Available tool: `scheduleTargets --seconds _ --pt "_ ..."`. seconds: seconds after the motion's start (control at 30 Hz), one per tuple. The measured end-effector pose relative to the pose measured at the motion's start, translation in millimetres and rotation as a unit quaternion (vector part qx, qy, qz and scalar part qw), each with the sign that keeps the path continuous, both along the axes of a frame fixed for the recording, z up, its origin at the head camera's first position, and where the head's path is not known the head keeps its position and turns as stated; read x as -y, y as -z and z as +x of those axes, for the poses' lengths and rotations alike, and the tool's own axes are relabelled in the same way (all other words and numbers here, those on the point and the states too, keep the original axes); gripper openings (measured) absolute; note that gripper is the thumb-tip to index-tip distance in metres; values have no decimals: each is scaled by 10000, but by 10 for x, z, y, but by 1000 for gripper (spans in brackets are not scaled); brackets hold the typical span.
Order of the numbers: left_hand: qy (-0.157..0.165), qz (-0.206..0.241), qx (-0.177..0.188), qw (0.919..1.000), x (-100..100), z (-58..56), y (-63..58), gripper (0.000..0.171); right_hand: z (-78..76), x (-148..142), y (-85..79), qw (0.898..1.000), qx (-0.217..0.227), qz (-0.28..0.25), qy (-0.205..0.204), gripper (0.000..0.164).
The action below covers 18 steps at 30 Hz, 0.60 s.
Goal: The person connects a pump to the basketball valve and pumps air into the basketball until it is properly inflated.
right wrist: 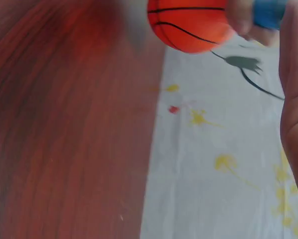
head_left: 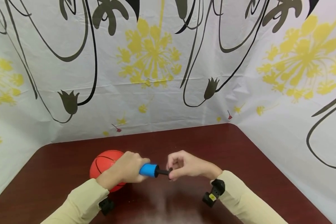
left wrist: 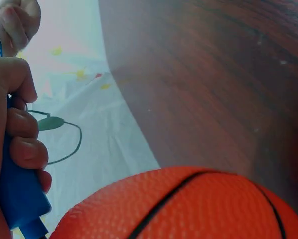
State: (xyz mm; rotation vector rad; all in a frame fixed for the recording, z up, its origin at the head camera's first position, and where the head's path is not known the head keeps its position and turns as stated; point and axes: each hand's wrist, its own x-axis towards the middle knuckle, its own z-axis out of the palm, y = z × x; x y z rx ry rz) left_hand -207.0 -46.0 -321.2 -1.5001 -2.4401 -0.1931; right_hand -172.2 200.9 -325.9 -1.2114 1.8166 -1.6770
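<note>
My left hand (head_left: 130,167) grips a blue cylinder (head_left: 148,170); my right hand (head_left: 187,165) pinches the end of the black rod (head_left: 163,172) that juts from it; a black-lined orange ball (head_left: 99,167) sits on the brown-red table (head_left: 162,141), partly behind my left hand; a flower-patterned sheet (head_left: 162,109) hangs beyond.

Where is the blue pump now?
In the head view, the pump is low, left of centre, gripped by the left hand, between the orange ball and right hand.

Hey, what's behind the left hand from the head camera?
An orange-red basketball shows partly behind the left hand: its upper left and a lower sliver. The hand and wrist hide most of its right side.
</note>
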Motion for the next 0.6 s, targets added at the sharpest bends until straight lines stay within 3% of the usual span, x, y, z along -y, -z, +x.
scheduleTargets --seconds 0.17,0.27,0.4,0.6 --pt "-192 152 -21 9997 118 -46 -34 22 95 -315 -94 9985 271 -422 -236 25" --pt "-239 119 -21 9996 114 -41 -22 21 92 -363 -97 9979 282 -486 -325 21" --pt "-188 189 -30 9996 -17 -17 -19 20 -14 -179 -43 9981 177 -573 -117 29" --pt "-137 -18 50 9999 -129 27 32 19 -86 79 75 9999 9 -87 -64 33"
